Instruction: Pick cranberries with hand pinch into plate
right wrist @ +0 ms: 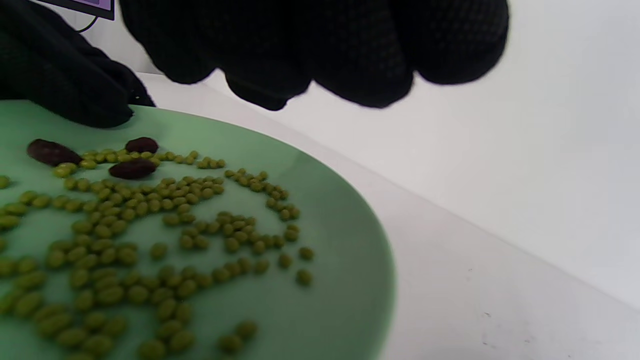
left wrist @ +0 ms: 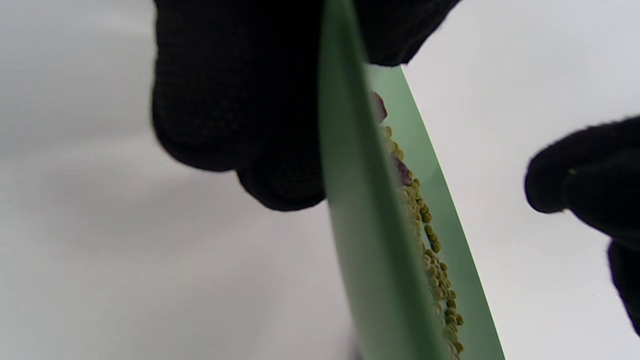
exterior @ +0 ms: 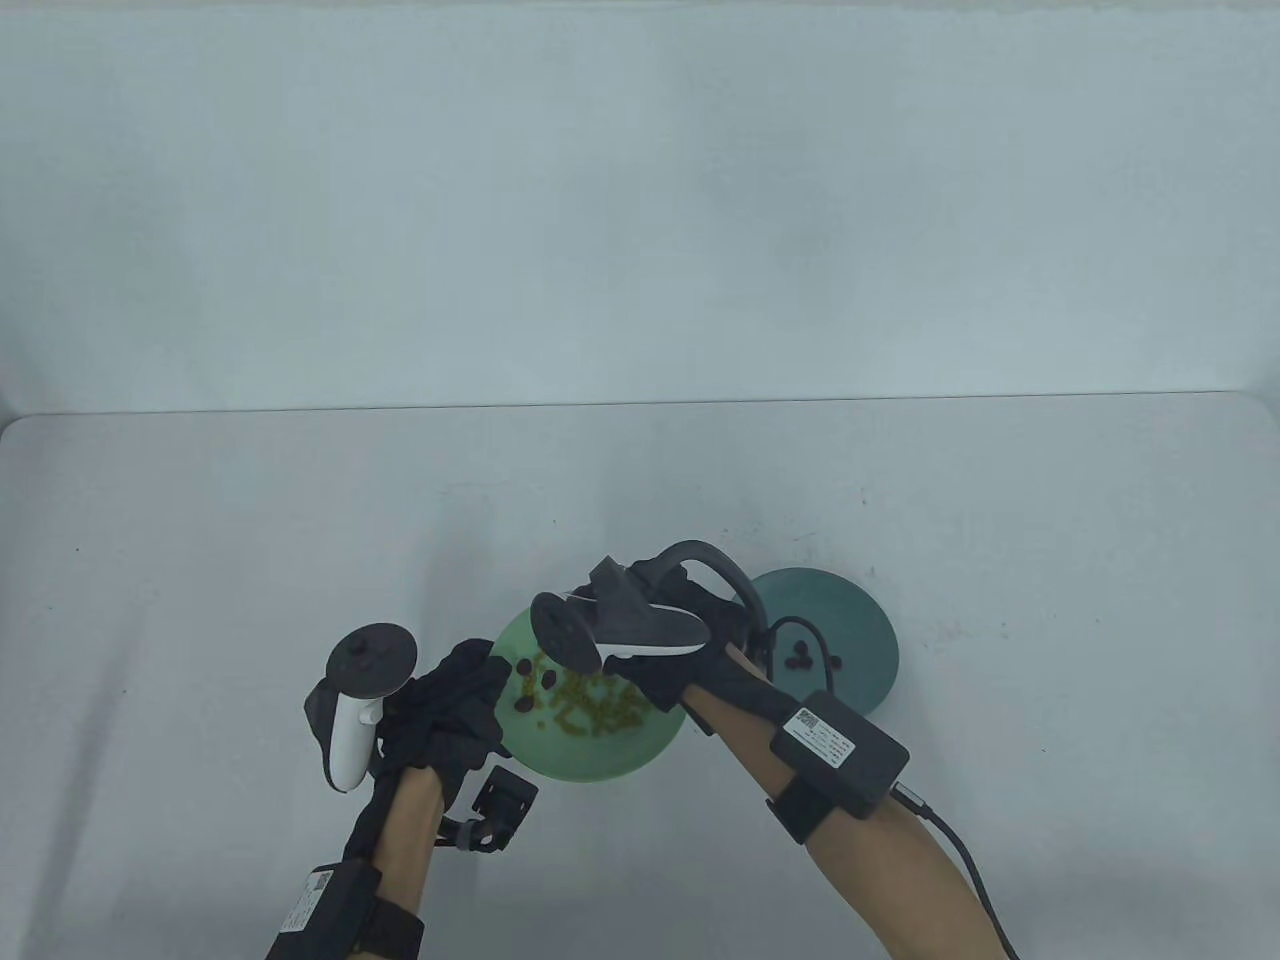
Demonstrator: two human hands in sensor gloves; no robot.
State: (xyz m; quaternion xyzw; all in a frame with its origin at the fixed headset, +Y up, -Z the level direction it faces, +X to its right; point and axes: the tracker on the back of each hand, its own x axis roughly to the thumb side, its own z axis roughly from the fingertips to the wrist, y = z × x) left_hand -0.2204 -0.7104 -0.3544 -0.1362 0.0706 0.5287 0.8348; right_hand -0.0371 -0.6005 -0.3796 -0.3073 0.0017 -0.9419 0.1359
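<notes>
A light green plate holds many small green beans and three dark cranberries. My left hand grips this plate's left rim; the left wrist view shows the fingers over the rim. My right hand hovers over the plate with nothing in it. Its fingers hang above the beans, up and right of the cranberries. A dark teal plate to the right holds several cranberries.
The two plates sit close together near the table's front middle. The right forearm's sensor box and its cable lie over the teal plate's near edge. A white wall stands behind the table's far edge.
</notes>
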